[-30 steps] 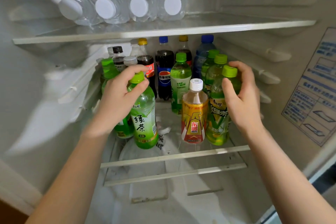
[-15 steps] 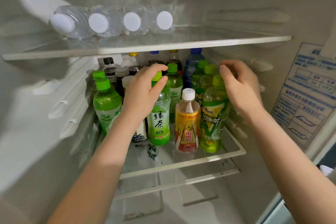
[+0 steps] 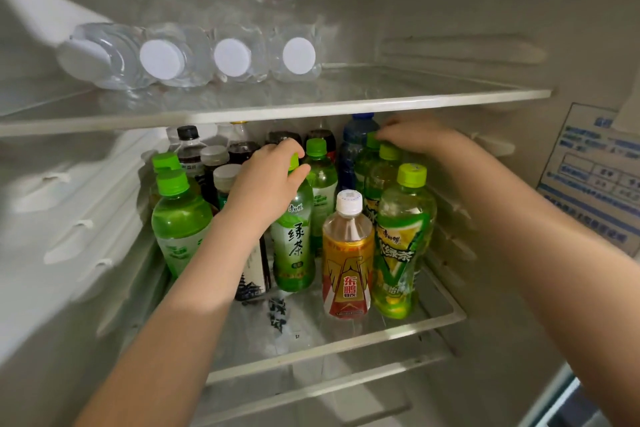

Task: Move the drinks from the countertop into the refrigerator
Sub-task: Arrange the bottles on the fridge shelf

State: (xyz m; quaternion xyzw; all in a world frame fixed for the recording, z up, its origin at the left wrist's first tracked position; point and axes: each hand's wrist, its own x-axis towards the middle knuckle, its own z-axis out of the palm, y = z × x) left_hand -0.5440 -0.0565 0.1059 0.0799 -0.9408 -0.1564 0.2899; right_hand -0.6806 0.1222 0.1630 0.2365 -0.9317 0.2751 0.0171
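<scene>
On the refrigerator's middle shelf (image 3: 346, 344), the left hand (image 3: 266, 184) reaches in, fingers and thumb curled round the neck of an upright green tea bottle (image 3: 294, 246) among the other drinks. The right hand (image 3: 412, 135), blurred, hovers farther back over a rear green-capped bottle (image 3: 362, 166), perhaps touching its cap. I cannot tell whether it grips.

Home kitchen, open refrigerator interior (image 3: 450, 3), glass shelves (image 3: 381, 102), drink bottles (image 3: 348, 253), instruction sticker (image 3: 595, 170)
</scene>
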